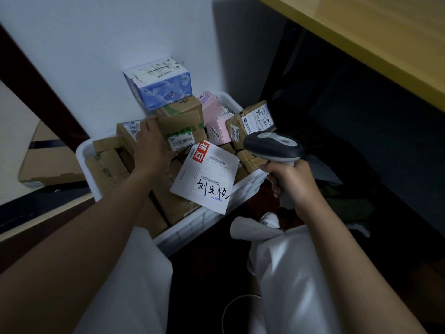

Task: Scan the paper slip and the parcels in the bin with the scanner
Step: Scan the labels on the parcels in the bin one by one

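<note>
A white plastic bin [212, 220] on the floor is heaped with parcels. My left hand [150, 143] grips a brown cardboard parcel [183, 127] at its left end, label side facing up, tilted over the pile. A white paper slip [207, 177] with a red tag, barcodes and handwriting lies on the parcels at the bin's near right edge. My right hand [291, 182] holds the grey and black scanner [274, 145] by its handle, its head just right of the slip and pointing left toward the parcels.
A blue printed box [161, 85] tops the pile against the white wall. Pink boxes [214, 116] and a taped brown parcel [252, 121] sit at the bin's right. A yellow tabletop [385, 44] overhangs at upper right. A flat carton [48, 162] lies left. My white-clad knees are below.
</note>
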Demonstrator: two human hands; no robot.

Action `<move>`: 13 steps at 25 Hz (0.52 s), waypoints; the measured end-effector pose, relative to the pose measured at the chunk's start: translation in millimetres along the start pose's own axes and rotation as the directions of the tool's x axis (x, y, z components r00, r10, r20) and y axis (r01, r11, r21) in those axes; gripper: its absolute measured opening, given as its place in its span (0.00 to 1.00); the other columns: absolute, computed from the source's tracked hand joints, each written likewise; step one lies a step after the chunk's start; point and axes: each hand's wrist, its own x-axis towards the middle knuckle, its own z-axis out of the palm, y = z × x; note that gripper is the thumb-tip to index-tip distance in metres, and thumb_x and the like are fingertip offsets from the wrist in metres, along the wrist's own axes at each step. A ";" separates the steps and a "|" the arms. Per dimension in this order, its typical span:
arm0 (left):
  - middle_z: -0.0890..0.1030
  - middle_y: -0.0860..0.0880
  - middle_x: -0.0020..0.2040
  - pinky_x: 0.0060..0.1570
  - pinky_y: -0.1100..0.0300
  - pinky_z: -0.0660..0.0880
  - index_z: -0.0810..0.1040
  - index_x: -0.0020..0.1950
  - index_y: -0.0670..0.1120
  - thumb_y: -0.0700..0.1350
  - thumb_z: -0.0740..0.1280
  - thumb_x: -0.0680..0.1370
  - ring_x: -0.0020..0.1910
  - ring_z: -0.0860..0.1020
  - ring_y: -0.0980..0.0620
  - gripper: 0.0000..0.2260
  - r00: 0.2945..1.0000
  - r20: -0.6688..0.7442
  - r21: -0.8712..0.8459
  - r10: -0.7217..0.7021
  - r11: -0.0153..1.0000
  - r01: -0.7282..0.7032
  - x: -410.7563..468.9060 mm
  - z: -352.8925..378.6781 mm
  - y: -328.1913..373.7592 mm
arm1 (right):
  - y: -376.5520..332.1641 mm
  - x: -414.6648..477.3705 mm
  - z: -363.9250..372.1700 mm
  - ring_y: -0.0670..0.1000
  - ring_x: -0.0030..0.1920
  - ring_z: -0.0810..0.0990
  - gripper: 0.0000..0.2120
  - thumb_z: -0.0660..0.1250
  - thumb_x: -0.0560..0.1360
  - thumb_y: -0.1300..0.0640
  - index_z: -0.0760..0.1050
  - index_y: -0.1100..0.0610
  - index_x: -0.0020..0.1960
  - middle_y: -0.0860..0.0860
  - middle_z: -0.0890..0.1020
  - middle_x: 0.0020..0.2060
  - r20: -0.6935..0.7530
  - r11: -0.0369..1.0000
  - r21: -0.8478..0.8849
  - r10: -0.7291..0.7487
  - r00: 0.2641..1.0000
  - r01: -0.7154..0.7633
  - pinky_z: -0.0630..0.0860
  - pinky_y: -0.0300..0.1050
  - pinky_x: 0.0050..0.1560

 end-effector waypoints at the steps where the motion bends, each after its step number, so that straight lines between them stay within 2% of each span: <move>1: 0.67 0.38 0.70 0.62 0.43 0.72 0.62 0.73 0.39 0.42 0.79 0.65 0.66 0.69 0.37 0.42 1.000 0.000 0.003 0.000 1.000 0.000 0.1 0.0 -0.2 | -0.3 -0.3 0.1 0.51 0.22 0.65 0.06 0.71 0.71 0.64 0.74 0.64 0.38 0.55 0.70 0.24 -0.001 1.000 -0.002 0.001 1.000 -0.001 0.63 0.44 0.25; 5: 0.67 0.37 0.70 0.61 0.43 0.72 0.62 0.73 0.38 0.42 0.80 0.64 0.66 0.69 0.36 0.43 1.000 0.007 0.024 0.003 1.000 -0.004 1.0 -0.1 -0.4 | -3.1 -2.1 1.9 0.50 0.22 0.64 0.08 0.71 0.71 0.65 0.73 0.62 0.36 0.58 0.69 0.26 -0.010 1.000 -0.003 0.000 1.000 0.000 0.62 0.43 0.25; 13: 0.66 0.37 0.70 0.60 0.43 0.71 0.62 0.73 0.37 0.43 0.79 0.65 0.66 0.69 0.35 0.42 1.000 -0.003 0.018 0.015 1.000 -0.015 0.2 0.6 -0.8 | -1.4 -1.0 1.9 0.51 0.21 0.63 0.11 0.70 0.71 0.65 0.71 0.61 0.33 0.56 0.68 0.24 -0.002 1.000 0.008 -0.012 1.000 0.012 0.62 0.44 0.26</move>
